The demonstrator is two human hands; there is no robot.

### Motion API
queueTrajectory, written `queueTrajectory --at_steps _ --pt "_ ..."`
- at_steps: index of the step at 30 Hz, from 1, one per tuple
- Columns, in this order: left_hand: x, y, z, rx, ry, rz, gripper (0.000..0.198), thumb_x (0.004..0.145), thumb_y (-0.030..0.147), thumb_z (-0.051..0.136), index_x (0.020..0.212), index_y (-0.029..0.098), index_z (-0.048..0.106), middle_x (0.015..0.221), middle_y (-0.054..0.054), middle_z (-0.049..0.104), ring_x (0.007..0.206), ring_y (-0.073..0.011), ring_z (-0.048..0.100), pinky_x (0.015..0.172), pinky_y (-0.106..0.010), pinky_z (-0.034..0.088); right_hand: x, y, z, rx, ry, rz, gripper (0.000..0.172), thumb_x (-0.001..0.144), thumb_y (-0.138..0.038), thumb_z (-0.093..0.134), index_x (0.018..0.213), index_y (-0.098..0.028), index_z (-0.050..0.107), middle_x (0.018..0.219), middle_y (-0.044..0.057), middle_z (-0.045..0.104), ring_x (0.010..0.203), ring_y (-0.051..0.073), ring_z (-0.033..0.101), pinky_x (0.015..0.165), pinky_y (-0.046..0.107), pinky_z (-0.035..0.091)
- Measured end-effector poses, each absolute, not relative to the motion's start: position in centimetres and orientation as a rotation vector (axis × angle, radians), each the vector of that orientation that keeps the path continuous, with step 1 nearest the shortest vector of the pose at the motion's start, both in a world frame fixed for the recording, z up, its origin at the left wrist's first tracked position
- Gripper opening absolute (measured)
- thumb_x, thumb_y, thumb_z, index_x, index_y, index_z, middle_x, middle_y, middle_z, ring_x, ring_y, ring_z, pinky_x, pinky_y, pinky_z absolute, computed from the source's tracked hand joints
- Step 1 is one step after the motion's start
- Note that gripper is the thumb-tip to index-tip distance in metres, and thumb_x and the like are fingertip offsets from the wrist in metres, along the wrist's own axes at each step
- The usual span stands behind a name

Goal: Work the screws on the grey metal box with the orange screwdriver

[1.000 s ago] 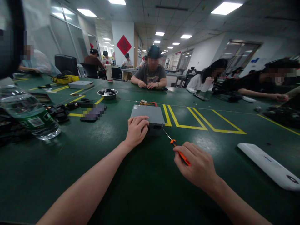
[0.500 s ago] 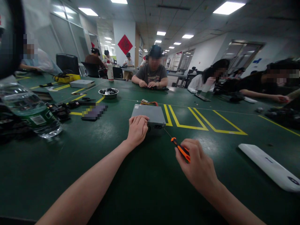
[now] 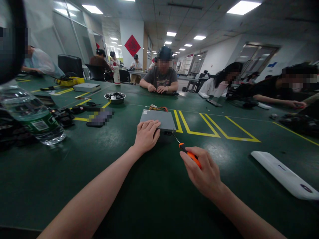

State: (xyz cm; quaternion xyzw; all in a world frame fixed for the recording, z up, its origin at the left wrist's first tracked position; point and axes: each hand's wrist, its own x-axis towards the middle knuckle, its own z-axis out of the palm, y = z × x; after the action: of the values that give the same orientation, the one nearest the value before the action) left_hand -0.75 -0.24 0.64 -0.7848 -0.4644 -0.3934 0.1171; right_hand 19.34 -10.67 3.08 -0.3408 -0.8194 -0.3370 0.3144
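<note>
A grey metal computer power supply (image 3: 161, 118) lies on the green table, with coloured cables (image 3: 159, 108) coming out at its far side. My left hand (image 3: 147, 135) grips its near left corner, fingers over the top and thumb down the front face. In my right hand (image 3: 203, 169) is an orange and black screwdriver (image 3: 191, 156), the fingers wrapped round its handle. The thin shaft slants up and left, and its tip is at the front right corner of the power supply, beside the socket. Whether the tip sits in a screw is too small to tell.
To the left stands a water bottle (image 3: 41, 121), near a dark phone-like slab (image 3: 99, 118). A metal bowl (image 3: 115, 97) with small parts sits farther back. On the right lies a white oblong device (image 3: 284, 174). Across the table a person (image 3: 160, 78) works, with others around.
My right hand has moved slightly left with the screwdriver, bringing the tip against the corner of the power supply. My left hand's fingers have spread a little farther right over the top.
</note>
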Motion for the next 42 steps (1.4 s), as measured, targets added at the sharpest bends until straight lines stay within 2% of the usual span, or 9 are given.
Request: queueTrajectory --at_steps 4,9,12,18,22,25,29,36,42 --pt "-0.8 -0.2 0.7 -2.320 -1.381 -1.159 0.028 0.088 0.027 0.040 0.113 0.026 0.053 0.121 -0.001 0.057 0.114 -0.0194 0.045 0.095 -0.039 0.027 18.8 -10.8 2.3 -0.759 -2.264 -0.818 0.025 0.076 -0.006 0.051 0.098 -0.018 0.050 0.109 0.012 0.045 0.104 0.022 0.049 0.073 0.030 0.051" --pt "-1.0 -0.2 0.8 -2.338 -1.373 -1.178 0.028 0.087 0.027 0.040 0.112 0.026 0.054 0.121 0.000 0.057 0.112 -0.0195 0.046 0.095 -0.039 0.027 19.0 -10.3 2.4 -0.819 -2.209 -0.771 0.022 0.076 -0.010 0.055 0.094 -0.019 0.049 0.111 0.011 0.046 0.104 0.022 0.050 0.075 0.034 0.052" --pt "-1.1 -0.2 0.7 -2.344 -1.357 -1.191 0.027 0.087 0.028 0.041 0.111 0.026 0.054 0.120 0.001 0.058 0.111 -0.0189 0.046 0.094 -0.038 0.028 19.7 -10.0 2.2 -0.800 -2.159 -0.779 0.024 0.076 -0.010 0.056 0.098 -0.020 0.049 0.106 0.009 0.050 0.098 0.019 0.054 0.075 0.032 0.053" --pt "-1.2 -0.1 0.7 -2.325 -1.349 -1.190 0.027 0.086 0.029 0.043 0.111 0.025 0.054 0.120 0.001 0.058 0.111 -0.0191 0.046 0.093 -0.038 0.028 19.7 -9.7 1.2 -0.772 -2.146 -0.639 0.035 0.073 -0.003 0.054 0.102 -0.019 0.043 0.117 0.012 0.046 0.110 0.021 0.049 0.082 0.034 0.052" --pt "-1.1 -0.1 0.6 -2.315 -1.357 -1.175 0.028 0.085 0.030 0.045 0.112 0.026 0.053 0.120 0.000 0.057 0.111 -0.0197 0.046 0.093 -0.039 0.029 19.4 -9.7 1.9 -0.807 -2.068 -0.708 0.027 0.073 -0.010 0.060 0.094 -0.020 0.047 0.108 0.010 0.049 0.100 0.021 0.052 0.075 0.036 0.052" --pt "-1.1 -0.2 0.6 -2.313 -1.362 -1.169 0.028 0.085 0.031 0.044 0.112 0.025 0.053 0.121 0.000 0.057 0.111 -0.0203 0.046 0.093 -0.039 0.028 19.5 -9.8 2.2 -0.792 -2.061 -0.735 0.030 0.074 -0.006 0.057 0.098 -0.020 0.047 0.099 0.007 0.052 0.091 0.017 0.054 0.072 0.032 0.052" --pt "-1.0 -0.2 0.6 -2.314 -1.360 -1.167 0.028 0.086 0.031 0.044 0.112 0.025 0.053 0.121 -0.001 0.057 0.112 -0.0204 0.045 0.093 -0.039 0.028 19.4 -9.9 1.7 -0.774 -2.077 -0.705 0.038 0.073 -0.001 0.054 0.106 -0.018 0.044 0.108 0.010 0.052 0.100 0.018 0.054 0.076 0.031 0.052" --pt "-1.0 -0.2 0.6 -2.299 -1.362 -1.172 0.028 0.084 0.029 0.046 0.111 0.025 0.054 0.121 -0.001 0.057 0.111 -0.0209 0.046 0.093 -0.040 0.028 19.2 -9.8 1.7 -0.722 -2.184 -0.661 0.024 0.075 -0.008 0.056 0.094 -0.021 0.050 0.112 0.008 0.052 0.111 0.022 0.048 0.083 0.040 0.052" --pt "-0.9 -0.2 0.6 -2.303 -1.353 -1.173 0.029 0.084 0.029 0.046 0.111 0.025 0.053 0.120 -0.001 0.057 0.111 -0.0210 0.046 0.093 -0.040 0.028 19.1 -9.7 1.2 -0.686 -2.187 -0.603 0.038 0.075 -0.002 0.051 0.109 -0.018 0.044 0.118 0.013 0.047 0.109 0.021 0.050 0.079 0.033 0.054"
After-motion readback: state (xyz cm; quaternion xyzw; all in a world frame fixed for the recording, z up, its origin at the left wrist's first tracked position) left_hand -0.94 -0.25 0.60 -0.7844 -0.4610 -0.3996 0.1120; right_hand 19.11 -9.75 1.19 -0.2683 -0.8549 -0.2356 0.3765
